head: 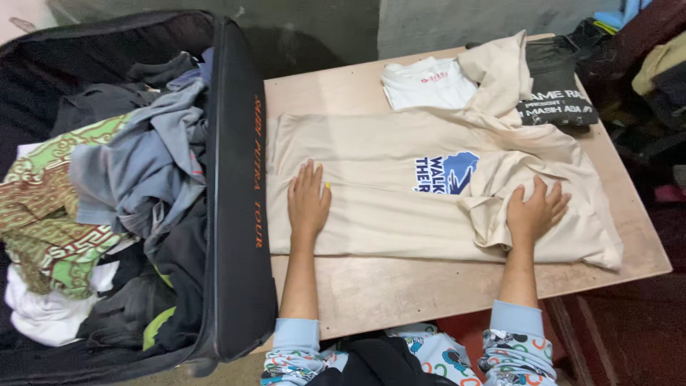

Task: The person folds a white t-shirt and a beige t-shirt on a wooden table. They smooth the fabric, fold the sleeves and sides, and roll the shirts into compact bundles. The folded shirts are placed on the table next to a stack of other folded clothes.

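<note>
With both hands flat, left hand point(308, 202) and right hand point(534, 211) fingers spread gripping nothing, I fear the cream shirt point(386, 179) bunching at its folded sleeve.

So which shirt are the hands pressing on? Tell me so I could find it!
Look at the wooden table beside the open black suitcase. The shirt lies spread across its middle, with the left hand flat near its suitcase end and the right hand on a folded-in sleeve. It is the big cream one with a blue picture, unlike the small folded white shirt and the black shirt behind it.
</note>
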